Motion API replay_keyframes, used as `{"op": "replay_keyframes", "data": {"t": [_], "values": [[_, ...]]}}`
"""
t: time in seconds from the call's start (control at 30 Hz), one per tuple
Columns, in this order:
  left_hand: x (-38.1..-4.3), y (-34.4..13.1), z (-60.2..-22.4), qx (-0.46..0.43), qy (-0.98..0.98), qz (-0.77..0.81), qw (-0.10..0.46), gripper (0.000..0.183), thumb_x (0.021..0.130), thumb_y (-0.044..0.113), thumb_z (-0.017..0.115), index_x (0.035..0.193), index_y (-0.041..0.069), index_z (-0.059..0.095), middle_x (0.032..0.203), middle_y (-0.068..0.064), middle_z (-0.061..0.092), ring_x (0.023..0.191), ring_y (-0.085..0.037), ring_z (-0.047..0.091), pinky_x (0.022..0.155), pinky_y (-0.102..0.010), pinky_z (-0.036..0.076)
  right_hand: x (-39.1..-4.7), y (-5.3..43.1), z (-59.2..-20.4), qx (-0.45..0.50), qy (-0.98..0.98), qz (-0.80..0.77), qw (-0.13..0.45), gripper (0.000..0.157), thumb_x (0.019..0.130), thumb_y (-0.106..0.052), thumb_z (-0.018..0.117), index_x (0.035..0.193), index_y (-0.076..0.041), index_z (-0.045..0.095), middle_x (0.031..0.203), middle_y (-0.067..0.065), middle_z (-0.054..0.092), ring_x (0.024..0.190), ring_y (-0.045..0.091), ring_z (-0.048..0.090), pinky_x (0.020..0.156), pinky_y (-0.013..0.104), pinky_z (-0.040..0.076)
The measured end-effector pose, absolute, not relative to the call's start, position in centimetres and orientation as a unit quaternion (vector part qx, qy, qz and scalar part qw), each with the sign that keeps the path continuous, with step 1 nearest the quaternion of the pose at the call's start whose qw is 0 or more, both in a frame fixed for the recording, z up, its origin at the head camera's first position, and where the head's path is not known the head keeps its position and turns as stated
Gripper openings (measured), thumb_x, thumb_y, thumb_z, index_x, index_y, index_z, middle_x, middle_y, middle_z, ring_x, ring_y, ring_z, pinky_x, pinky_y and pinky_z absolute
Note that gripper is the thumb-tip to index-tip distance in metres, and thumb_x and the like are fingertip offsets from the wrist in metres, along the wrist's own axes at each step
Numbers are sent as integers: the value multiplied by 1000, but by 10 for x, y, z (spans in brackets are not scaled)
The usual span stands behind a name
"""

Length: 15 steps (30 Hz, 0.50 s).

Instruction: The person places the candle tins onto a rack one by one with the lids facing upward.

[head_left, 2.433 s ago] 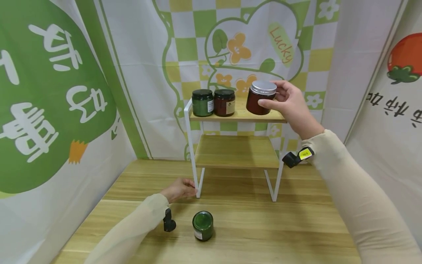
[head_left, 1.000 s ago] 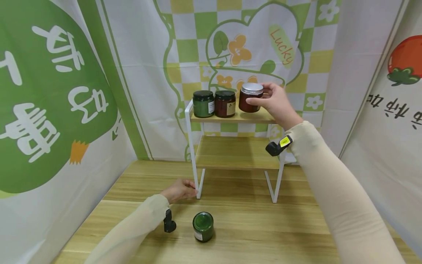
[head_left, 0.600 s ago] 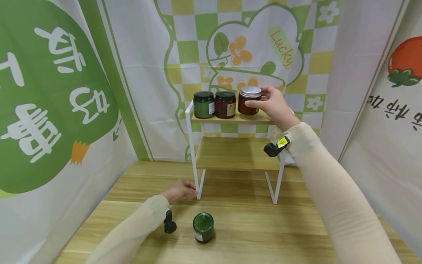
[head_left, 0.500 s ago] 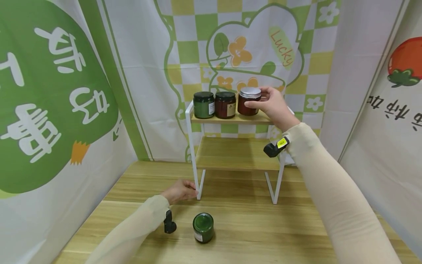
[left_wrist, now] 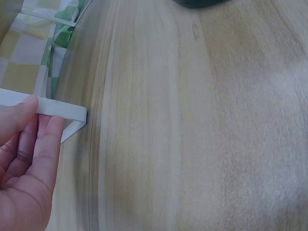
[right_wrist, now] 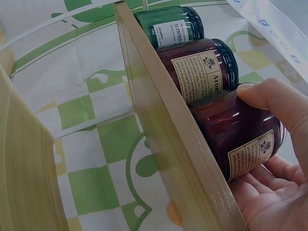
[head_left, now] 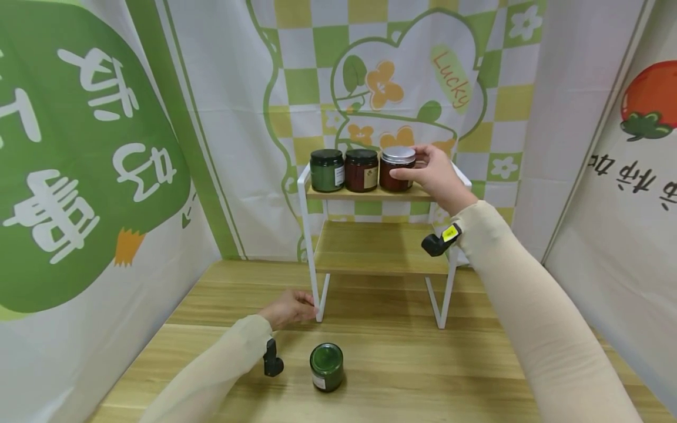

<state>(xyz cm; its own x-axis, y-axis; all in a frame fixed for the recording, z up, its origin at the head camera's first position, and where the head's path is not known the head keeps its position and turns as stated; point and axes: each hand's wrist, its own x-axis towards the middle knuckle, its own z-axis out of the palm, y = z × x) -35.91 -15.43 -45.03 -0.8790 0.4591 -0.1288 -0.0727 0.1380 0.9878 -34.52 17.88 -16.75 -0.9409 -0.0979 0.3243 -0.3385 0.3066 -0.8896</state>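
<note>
In the head view my right hand (head_left: 439,179) grips a dark red candle jar (head_left: 390,179) with a silver lid, thumb in front and fingers behind. The jar stands upright on the top board (head_left: 338,195) of a two-tier shelf. To its left, close beside it, is a dark red candle jar with a black lid (head_left: 362,176), then a green candle jar (head_left: 325,176). The right wrist view shows a cream label on the held jar (right_wrist: 236,125). Low at the left, my left hand (head_left: 288,308) pinches the shelf's white metal leg (left_wrist: 62,108) between thumb and fingers.
A second green jar (head_left: 326,367) is on the wooden table (head_left: 402,382), in front of the shelf and right of my left forearm. Below the top board is the lower board (head_left: 381,247). Printed cloth walls (head_left: 227,117) enclose the back and sides.
My right hand has brought the silver-lidded candle jar left and down, from above the right part of the top board onto it beside the other two. My left hand has kept its place.
</note>
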Motion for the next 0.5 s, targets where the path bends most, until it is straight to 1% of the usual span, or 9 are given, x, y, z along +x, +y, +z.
{"op": "replay_keyframes", "data": {"t": [0.27,0.5], "values": [[-360,-154,-453,130,723,647,206,12,89,-6,62,99,-5,55,91,-10,59,86,-15,64,83,-25,56,-346,180,-169,133,-806,567,101,78,84,-18,76,145,-2,30,140,15,44,129,25,47,106,38,42],[-360,-153,-451,132,721,647,208,9,91,-8,58,98,-4,55,87,-4,58,85,-14,64,84,-25,56,-346,180,-168,136,-808,565,96,82,84,-19,76,147,-1,26,141,14,43,129,24,47,105,38,42]]}}
